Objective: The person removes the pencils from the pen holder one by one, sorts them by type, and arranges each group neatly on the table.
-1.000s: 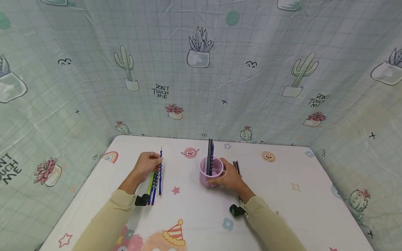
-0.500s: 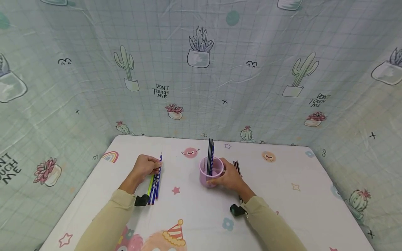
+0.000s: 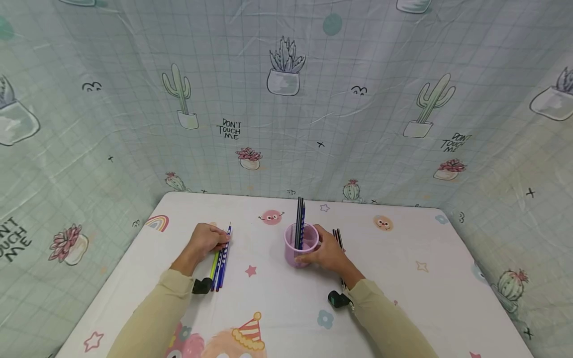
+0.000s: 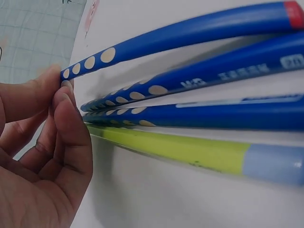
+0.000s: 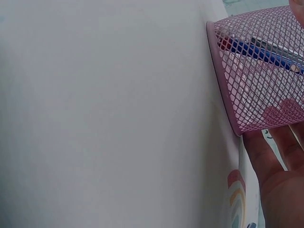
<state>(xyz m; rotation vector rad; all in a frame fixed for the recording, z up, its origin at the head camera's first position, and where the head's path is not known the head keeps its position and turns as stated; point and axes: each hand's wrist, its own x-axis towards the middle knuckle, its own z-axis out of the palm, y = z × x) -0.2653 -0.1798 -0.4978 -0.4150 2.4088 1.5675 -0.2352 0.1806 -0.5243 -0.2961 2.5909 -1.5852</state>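
Note:
In the head view my left hand [image 3: 206,240] is at the left of the table, pinching a blue pencil [image 4: 190,37] near its sharpened end between thumb and fingers. Just beside this pencil lie two more blue pencils [image 4: 199,83] with dotted grips and a lime-green one [image 4: 190,151] with a grey-blue end. Mid-table stands a pink mesh pencil cup [image 3: 291,255], and my right hand [image 3: 327,252] grips it from its right side, fingers around the wall. Dark striped pencils [image 3: 298,219] and a blue pencil [image 5: 266,56] stand in the cup, leaning against its far left side.
Several dark striped pencils [image 3: 337,239] lie right of the cup, partly hidden beneath my right forearm. The table [image 3: 403,278] wears a white cloth with printed stars and faces. A patterned curtain [image 3: 322,114] encloses its back and sides.
My left hand has moved slightly toward me, bringing the pinched blue pencil down and left, close alongside the other pencils. The right hand and the cup have stayed put.

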